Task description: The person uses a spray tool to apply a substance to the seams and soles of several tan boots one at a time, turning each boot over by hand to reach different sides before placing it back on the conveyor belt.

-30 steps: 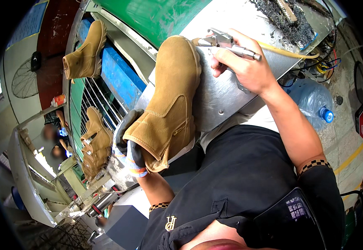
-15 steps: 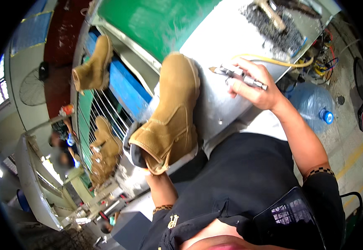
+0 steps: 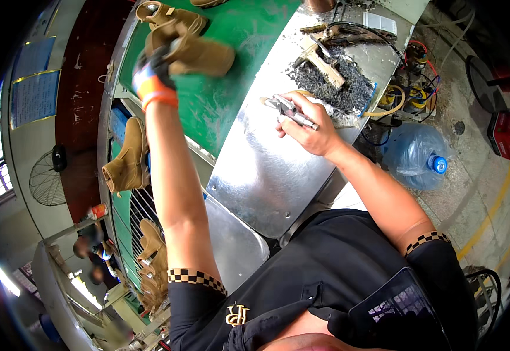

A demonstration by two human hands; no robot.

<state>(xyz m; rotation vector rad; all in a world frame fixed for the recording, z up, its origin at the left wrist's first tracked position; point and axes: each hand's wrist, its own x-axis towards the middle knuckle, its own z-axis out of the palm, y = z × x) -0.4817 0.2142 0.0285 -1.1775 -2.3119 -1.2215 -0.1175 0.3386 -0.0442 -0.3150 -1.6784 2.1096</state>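
Note:
At the green conveyor belt (image 3: 220,99), my left hand (image 3: 156,73), in a glove with dark fingers and an orange cuff, is closed around the top of a tan boot (image 3: 203,57). Motion smears boot and fingers. Another tan boot (image 3: 176,16) lies just beyond it. Over the bare metal worktop (image 3: 255,175), the fingers of my ungloved right hand (image 3: 310,126) grip a silver pen-like metal tool (image 3: 293,111) with a tan tip. A yellow hose (image 3: 392,105) runs near that hand; its joint with the tool is hidden.
A hammer (image 3: 323,67) rests on a dark fibrous pad (image 3: 342,88) at the worktop's far side. Tan boots stand on the rack at left, one boot (image 3: 127,157) on its upper part. A large water bottle (image 3: 416,155) and a red box (image 3: 505,137) are on the floor at right.
My left hand has carried the boot from in front of me forward and left over the green belt. My right hand still holds the tool and sits slightly further left.

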